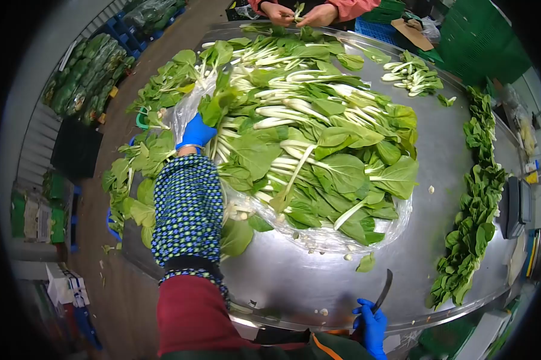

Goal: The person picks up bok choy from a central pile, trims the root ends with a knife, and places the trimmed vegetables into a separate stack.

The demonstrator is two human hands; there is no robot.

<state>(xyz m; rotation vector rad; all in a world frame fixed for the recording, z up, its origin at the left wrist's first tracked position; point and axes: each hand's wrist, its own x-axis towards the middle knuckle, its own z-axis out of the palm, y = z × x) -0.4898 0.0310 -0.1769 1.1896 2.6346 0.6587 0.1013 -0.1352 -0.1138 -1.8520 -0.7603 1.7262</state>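
Observation:
A large heap of bok choy (306, 132) lies on a clear plastic sheet (330, 240) on the round steel table (414, 252). My left hand (195, 133), in a blue glove with a patterned sleeve guard, reaches into the left side of the heap among the stalks; whether it grips one is hidden by leaves. Down at the table's near edge, my right hand (371, 327), also blue-gloved, is closed on the handle of a dark curved knife (384, 289) whose blade points up over the table.
A row of trimmed bok choy (474, 204) runs along the table's right rim, and a small pile (411, 75) sits at the far right. Another person's hands (300, 13) work greens at the far edge. Loose leaves (132, 174) hang off the left rim. Bagged greens (87, 75) fill crates on the floor.

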